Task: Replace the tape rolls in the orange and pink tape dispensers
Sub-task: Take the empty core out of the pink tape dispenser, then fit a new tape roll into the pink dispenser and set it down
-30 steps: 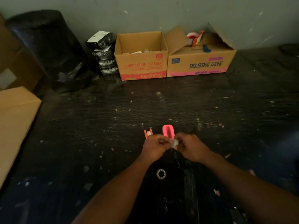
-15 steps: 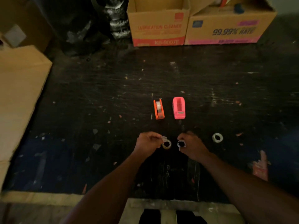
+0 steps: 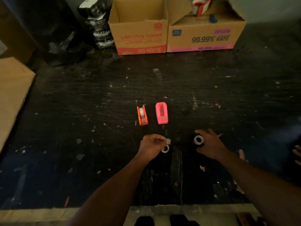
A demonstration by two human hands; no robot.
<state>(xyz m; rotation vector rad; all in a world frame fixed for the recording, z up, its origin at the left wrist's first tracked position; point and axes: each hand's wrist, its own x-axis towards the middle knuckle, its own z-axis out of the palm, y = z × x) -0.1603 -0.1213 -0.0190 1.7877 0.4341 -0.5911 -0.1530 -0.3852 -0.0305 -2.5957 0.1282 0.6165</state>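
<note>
Head view: the left hand has its fingers pinched on a small clear scrap of tape, above an empty core ring on the dark counter. The right hand has its fingers spread around a tape roll; contact is unclear. Beyond stand the orange dispenser, holding a roll, and the empty pink dispenser.
</note>
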